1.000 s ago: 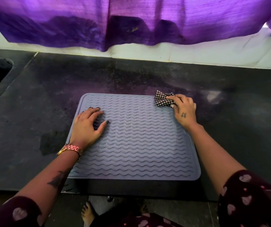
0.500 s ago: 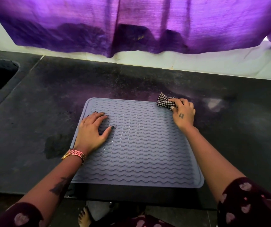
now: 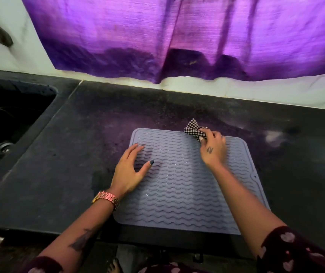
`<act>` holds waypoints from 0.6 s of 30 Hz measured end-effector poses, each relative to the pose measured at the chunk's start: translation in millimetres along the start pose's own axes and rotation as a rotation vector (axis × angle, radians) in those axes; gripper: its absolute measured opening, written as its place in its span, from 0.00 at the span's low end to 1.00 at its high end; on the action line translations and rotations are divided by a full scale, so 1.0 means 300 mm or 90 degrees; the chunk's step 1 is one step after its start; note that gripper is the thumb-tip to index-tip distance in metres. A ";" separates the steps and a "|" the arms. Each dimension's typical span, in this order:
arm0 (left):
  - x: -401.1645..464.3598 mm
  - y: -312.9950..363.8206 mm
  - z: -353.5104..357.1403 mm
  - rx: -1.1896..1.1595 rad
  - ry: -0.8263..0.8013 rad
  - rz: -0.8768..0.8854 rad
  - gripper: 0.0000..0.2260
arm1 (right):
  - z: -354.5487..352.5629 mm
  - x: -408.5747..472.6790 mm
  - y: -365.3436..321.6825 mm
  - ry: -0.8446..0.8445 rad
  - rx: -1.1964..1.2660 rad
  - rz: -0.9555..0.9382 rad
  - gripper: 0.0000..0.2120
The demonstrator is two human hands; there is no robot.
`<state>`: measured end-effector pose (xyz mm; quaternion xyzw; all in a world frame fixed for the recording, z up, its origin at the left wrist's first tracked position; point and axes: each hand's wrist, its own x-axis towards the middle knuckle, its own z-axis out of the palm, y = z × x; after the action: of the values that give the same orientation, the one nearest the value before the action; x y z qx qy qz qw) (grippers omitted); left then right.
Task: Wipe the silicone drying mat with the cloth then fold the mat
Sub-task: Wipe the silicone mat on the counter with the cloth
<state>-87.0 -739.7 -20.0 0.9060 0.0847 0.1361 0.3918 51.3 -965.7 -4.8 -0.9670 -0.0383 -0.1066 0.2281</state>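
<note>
Dark speckled stone counter (image 3: pixel 75 154) fills the frame's middle band, matte with a faint damp patch left of centre. Purple woven curtain (image 3: pixel 177 36) hangs across the top, its hem just above a pale wall strip. Black sink (image 3: pixel 10 119) is recessed at the left edge, drain visible low in it.

Mat (image 3: pixel 187 184): grey-blue silicone, rounded corners, raised rim, surface ribbed in wavy ridges running left-right. Lies flat, unfolded, at centre-right of frame, near edge at the counter's front edge. Roughly rectangular; long axis not certain from this wide-angle view, appears to run near-to-far, slightly skewed clockwise.

Left hand (image 3: pixel 130 170): palm down on the mat's left part, fingers straight and spread, pressing flat, holding nothing. Rose-gold link watch (image 3: pixel 106 199) on the wrist.

Right hand (image 3: pixel 213 148): at the mat's far edge, fingers curled round a bunched cloth (image 3: pixel 194 129). Cloth is black-and-white check, crumpled, one point sticking up past the far rim, lower part touching the mat.

Dark patterned sleeve (image 3: pixel 295 253) at lower right.
</note>
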 end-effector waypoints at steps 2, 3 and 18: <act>-0.012 -0.025 -0.033 -0.016 -0.022 0.008 0.25 | 0.045 -0.030 -0.046 -0.045 -0.098 0.014 0.17; -0.016 -0.033 -0.045 -0.021 -0.039 0.015 0.26 | 0.049 -0.031 -0.060 -0.051 -0.120 0.026 0.18; 0.000 -0.095 -0.125 -0.136 -0.180 0.034 0.26 | 0.160 -0.031 -0.357 -0.079 -0.040 -0.025 0.18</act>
<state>-100.2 -694.7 -16.4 0.8711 -0.0099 0.0260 0.4904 38.1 -848.7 -2.4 -0.9775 -0.0681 -0.0524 0.1926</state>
